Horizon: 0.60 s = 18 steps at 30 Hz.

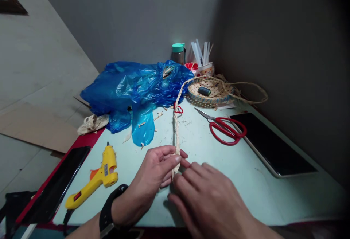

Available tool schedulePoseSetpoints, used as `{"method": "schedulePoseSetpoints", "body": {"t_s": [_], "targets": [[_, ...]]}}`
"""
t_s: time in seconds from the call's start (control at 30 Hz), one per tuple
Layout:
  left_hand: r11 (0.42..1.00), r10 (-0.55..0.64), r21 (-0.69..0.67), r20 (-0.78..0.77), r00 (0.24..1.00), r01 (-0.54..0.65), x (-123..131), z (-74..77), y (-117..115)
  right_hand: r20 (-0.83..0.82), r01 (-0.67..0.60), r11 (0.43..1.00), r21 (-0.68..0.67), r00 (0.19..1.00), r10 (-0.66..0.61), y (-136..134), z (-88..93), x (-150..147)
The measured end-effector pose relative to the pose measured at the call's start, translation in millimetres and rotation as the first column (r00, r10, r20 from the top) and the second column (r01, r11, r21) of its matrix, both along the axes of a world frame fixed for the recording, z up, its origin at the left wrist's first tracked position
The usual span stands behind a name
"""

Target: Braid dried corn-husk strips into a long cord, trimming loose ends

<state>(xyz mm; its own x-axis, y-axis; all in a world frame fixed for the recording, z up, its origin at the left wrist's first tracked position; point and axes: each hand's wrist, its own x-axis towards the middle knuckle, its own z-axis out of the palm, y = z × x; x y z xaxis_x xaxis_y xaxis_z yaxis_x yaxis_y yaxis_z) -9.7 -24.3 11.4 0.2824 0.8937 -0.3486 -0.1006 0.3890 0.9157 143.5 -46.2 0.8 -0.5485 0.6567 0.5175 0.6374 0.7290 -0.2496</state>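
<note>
A pale braided cord (177,131), looking like dried plant fibre, runs from my hands up the table and over the woven basket. My left hand (158,168) is closed on its near end, thumb on top and fingers beneath. A flat, unbraided strip (175,169) shows below that thumb. Close against this strip is my right hand (207,191), its fingers curled and slightly blurred; whatever they hold is hidden under them. A bit of red yarn (179,109) lies at the cord farther up.
Red-handled scissors (226,129) and a dark tablet (273,144) lie right. A yellow glue gun (94,180) and black phone (58,184) lie left. Behind are a blue plastic bag (131,86), the woven basket (194,95) with a thread spool (204,91), a bottle (178,53) and a cup of sticks (205,69).
</note>
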Motion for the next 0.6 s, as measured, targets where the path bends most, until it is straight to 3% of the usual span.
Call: {"method": "schedulePoseSetpoints", "body": {"t_s": [0.13,0.17,0.23,0.3,0.33,0.47,0.53,0.6], "targets": [[0.999,-0.037,-0.010,0.107,0.994,0.038,-1.7,1.8,-0.2,-0.257,0.066,0.937,-0.344,0.953,-0.162,23.1,19.7,18.4],[0.999,-0.042,-0.010,0.127,0.991,0.043,-1.5,2.2,-0.8,-0.269,0.018,0.884,-0.467,0.949,-0.162,29.8,21.5,19.8],[0.999,-0.032,-0.006,0.145,0.989,0.033,-1.0,2.4,-2.3,-0.304,-0.137,0.721,-0.680,0.947,-0.107,40.7,20.2,18.2],[1.000,-0.023,0.003,0.147,0.989,0.022,-0.6,1.7,-3.7,-0.352,-0.255,0.575,-0.778,0.934,-0.062,47.3,15.2,13.1],[1.000,-0.023,0.012,0.144,0.989,0.021,-0.6,0.8,-4.2,-0.360,-0.269,0.550,-0.791,0.931,-0.063,49.2,12.6,10.5],[0.997,-0.039,0.065,0.023,0.999,0.038,-2.3,-3.1,-6.0,-0.275,-0.181,0.610,-0.772,0.959,-0.064,51.8,7.5,5.6],[0.986,-0.028,0.158,-0.179,0.983,0.057,-3.7,-3.1,-7.5,-0.236,-0.157,0.640,-0.752,0.971,-0.040,50.9,7.6,7.0],[0.951,0.022,0.285,-0.442,0.897,0.116,-5.4,-1.1,-10.1,-0.226,-0.142,0.662,-0.736,0.973,-0.042,48.2,7.6,9.7]]}}
